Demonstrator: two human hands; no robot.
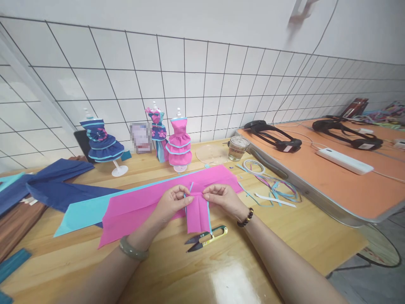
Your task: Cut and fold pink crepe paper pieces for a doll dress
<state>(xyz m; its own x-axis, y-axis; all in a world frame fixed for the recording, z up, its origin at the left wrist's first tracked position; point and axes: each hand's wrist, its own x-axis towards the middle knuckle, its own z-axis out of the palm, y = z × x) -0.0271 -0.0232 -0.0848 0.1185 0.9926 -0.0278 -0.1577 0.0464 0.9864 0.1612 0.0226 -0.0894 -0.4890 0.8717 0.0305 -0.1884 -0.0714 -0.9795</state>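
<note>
Between my hands hangs a small pink fabric piece (198, 215) with light blue edging and a narrow band along its top. My left hand (174, 200) pinches the band's left end, and my right hand (221, 198) pinches its right end. Just below the piece, thread snips (207, 239) with dark blades and a yellowish handle lie on the wooden table (177, 274). Behind my hands a long pink fabric strip (126, 209) is spread out, partly covering a light blue strip (85, 215). My forearms hide some of the pink strip.
Miniature dress forms stand at the back, wearing a navy dress (103, 143), a pink tiered dress (179, 145) and a mixed-colour dress (159, 135). A lidded cup (238, 148), a tape roll (253, 167) and tangled trimmings (281, 190) lie to the right. Navy fabric (63, 185) is at left; an orange table (341, 181) adjoins.
</note>
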